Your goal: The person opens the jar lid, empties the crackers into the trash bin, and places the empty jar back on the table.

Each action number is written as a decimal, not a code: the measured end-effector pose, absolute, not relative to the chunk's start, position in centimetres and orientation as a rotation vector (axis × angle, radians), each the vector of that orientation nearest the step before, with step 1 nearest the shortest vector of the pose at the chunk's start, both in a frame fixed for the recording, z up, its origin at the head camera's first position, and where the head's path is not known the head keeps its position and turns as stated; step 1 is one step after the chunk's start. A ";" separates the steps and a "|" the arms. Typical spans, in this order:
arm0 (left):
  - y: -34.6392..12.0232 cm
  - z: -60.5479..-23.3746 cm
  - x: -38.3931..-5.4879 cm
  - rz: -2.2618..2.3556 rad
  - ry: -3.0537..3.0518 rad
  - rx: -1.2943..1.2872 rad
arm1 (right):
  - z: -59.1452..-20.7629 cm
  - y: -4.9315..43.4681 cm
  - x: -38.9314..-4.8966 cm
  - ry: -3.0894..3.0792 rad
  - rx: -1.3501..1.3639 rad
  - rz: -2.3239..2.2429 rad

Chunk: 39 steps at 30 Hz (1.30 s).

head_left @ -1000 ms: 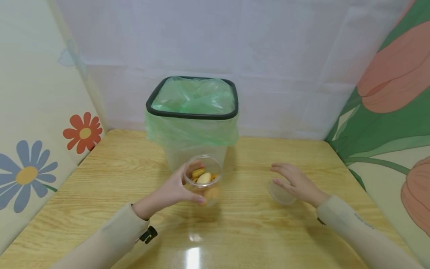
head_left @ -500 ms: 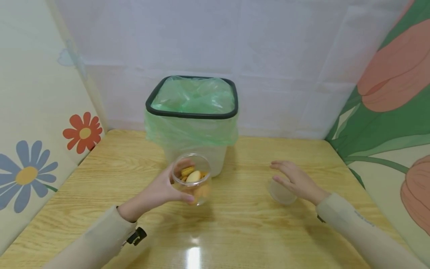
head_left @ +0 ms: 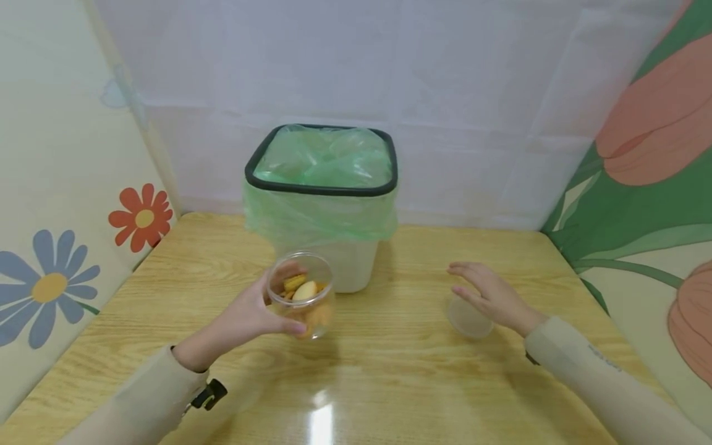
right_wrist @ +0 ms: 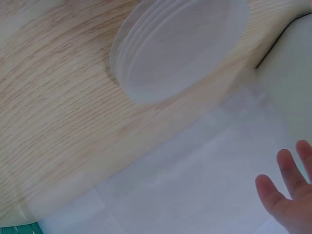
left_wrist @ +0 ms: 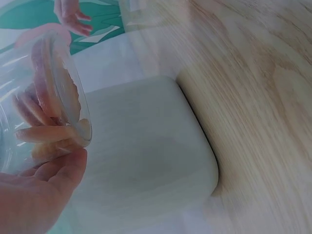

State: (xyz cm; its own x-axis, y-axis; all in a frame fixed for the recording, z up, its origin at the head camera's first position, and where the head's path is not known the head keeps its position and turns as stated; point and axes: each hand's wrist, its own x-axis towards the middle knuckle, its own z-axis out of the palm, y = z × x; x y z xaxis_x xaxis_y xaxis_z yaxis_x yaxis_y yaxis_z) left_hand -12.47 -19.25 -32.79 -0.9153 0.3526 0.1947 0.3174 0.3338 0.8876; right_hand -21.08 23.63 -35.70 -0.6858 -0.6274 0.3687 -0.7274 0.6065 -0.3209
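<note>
My left hand (head_left: pixel 250 315) grips a clear plastic cup (head_left: pixel 319 321) round its left side, with the thumb toward me. Inside the lidless cup lie yellow and orange pieces that look like biscuits (head_left: pixel 305 291). In the left wrist view my fingers (left_wrist: pixel 68 173) press against the cup's wall. To the right, my right hand (head_left: pixel 492 296) hovers with its fingers extended and holds nothing. Below it a round translucent lid (head_left: pixel 467 318) lies on the table, partly hidden by the hand in the head view; the right wrist view shows the ridged lid (right_wrist: pixel 180 48) more fully.
A white bin (head_left: pixel 356 266) stands behind the cup, with a green plastic liner (head_left: pixel 322 216) folded over its top and a black rim (head_left: pixel 322 190). White cloth (head_left: pixel 473 111) hangs behind the wooden table (head_left: pixel 400 383). Flower-printed panels (head_left: pixel 656 136) flank both sides.
My left hand has shifted left with the cup, uncovering more of the bin's base. The right hand has stayed nearly still above the lid.
</note>
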 end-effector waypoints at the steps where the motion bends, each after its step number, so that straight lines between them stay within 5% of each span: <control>1: -19.4 -32.7 -12.4 1.673 2.542 0.640 | -35.6 23.6 -21.1 -2.611 1.119 0.675; 39: -24.2 -29.8 -10.2 1.603 2.713 0.552 | -33.0 21.5 -20.9 -2.684 0.984 0.973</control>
State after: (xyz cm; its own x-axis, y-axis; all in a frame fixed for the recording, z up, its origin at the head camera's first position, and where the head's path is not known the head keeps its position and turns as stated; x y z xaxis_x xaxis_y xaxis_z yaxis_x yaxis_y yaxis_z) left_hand -10.16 -24.21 -29.81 -0.9388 0.2640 0.2214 0.3213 0.4387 0.8392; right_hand -20.93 21.51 -32.95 -0.7809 -0.5382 0.3171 -0.6164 0.5812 -0.5313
